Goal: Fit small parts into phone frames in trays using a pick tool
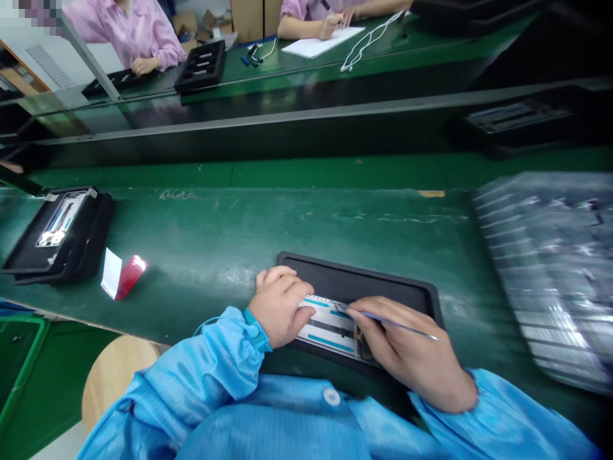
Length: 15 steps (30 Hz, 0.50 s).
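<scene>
A black tray (373, 284) lies on the green bench right in front of me. In it sits a flat white part with blue strips (330, 322). My left hand (280, 303) rests curled on the part's left end and presses it down. My right hand (407, 348) pinches thin metal tweezers (400, 324), whose tip touches the part near its upper right. Both my sleeves are light blue, with a wrist strap on the left.
A stack of black trays (62, 233) holding a similar part stands at the left. A red and white card (122, 275) lies beside it. Clear plastic trays (555, 268) fill the right side. Two people in pink work at the far bench (306, 61). A wooden stool (117, 377) is lower left.
</scene>
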Motion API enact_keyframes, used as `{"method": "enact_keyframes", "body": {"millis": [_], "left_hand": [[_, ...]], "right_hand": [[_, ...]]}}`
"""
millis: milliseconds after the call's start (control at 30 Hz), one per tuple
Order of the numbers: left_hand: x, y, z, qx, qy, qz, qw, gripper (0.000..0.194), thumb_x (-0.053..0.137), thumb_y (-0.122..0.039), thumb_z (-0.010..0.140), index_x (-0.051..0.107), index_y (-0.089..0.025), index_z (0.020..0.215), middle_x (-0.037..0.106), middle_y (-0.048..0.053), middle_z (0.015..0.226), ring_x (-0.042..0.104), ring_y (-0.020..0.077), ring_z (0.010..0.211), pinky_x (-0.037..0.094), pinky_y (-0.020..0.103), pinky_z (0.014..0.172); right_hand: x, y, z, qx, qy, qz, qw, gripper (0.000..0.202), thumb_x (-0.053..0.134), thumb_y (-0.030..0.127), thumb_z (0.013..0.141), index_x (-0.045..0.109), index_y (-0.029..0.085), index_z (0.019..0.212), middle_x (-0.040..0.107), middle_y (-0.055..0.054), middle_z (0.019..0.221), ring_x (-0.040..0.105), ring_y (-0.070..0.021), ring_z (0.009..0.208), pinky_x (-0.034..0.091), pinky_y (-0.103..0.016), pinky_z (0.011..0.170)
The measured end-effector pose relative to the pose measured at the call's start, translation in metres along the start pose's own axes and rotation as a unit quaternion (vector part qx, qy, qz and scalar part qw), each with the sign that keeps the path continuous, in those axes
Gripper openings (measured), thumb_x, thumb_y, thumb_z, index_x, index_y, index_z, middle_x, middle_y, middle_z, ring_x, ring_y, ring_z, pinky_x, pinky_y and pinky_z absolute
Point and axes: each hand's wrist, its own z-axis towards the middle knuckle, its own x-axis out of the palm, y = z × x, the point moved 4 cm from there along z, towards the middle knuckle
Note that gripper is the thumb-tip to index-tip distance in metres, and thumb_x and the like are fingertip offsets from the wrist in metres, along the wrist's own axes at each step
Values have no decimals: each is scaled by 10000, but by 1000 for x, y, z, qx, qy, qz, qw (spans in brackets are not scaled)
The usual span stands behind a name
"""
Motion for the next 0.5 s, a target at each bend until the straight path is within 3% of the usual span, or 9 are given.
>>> {"method": "enact_keyframes", "body": {"millis": [200,500], "left_hand": [[0,-1,0,0,-2,6,1000,241,742,-318,943,753,-243,1171,786,98,1176,590,347,1371,414,580,1170],[-1,0,0,2,-7,9,1000,243,745,-329,948,752,-240,1174,782,98,1169,586,349,1377,415,577,1169]], "right_hand": [[0,-4,2,57,15,32,998,70,653,174,1044,688,232,1028,779,1,937,755,-146,814,594,-257,780],[3,4,5,5,3,7,1000,83,631,178,1050,696,229,1052,797,-18,930,766,-164,814,617,-278,815]]}}
